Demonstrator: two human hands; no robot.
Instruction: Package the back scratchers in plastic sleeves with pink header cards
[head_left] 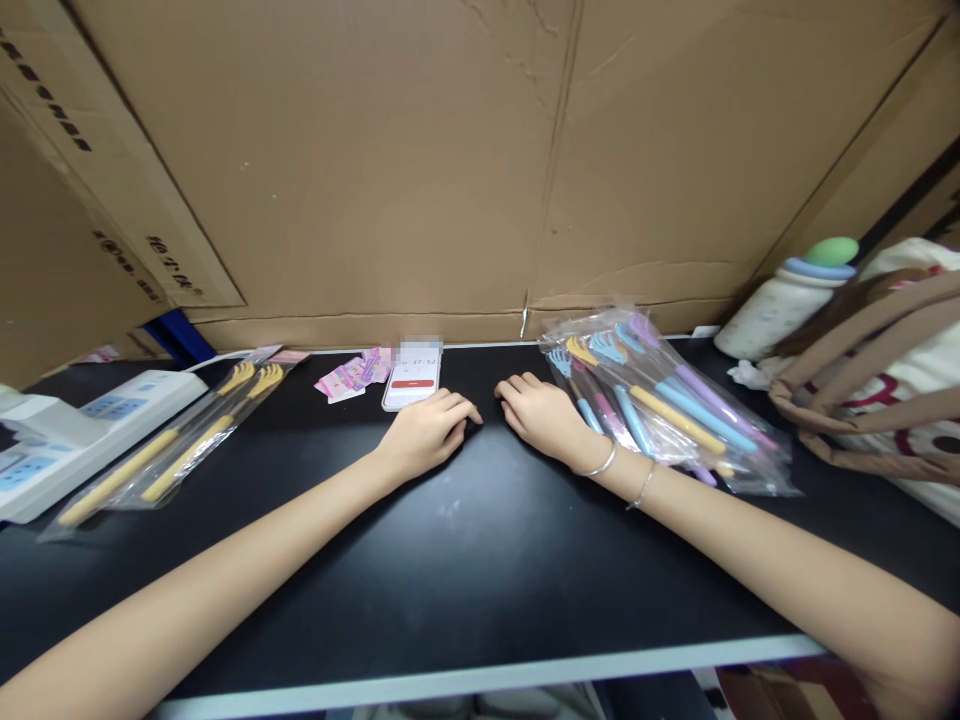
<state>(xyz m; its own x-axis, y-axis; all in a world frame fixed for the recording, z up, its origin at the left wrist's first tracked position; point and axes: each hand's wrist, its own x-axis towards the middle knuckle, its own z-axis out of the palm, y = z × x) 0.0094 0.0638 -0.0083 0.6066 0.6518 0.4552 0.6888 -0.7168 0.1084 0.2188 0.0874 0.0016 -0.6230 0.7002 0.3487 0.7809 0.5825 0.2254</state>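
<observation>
My left hand (429,434) rests palm down on the black table, fingers loosely bent and nothing in them. Just beyond it lies a white phone (412,378) with a timer and a red bar on its screen; the fingers are close to its lower edge. My right hand (541,412), wearing two thin bracelets at the wrist, also lies palm down with relaxed, slightly curled fingers and holds nothing. Beside it are several back scratchers (679,418) in clear plastic bags, blue, yellow, purple and pink. Two yellow back scratchers (187,455) in clear wrapping lie at the left.
Small pink printed cards (352,374) lie left of the phone. A white power strip (112,425) occupies the left side. On the right stand a white bottle (780,308) with a green top and a cloth bag (892,370) with brown straps. Cardboard (420,180) walls off the back.
</observation>
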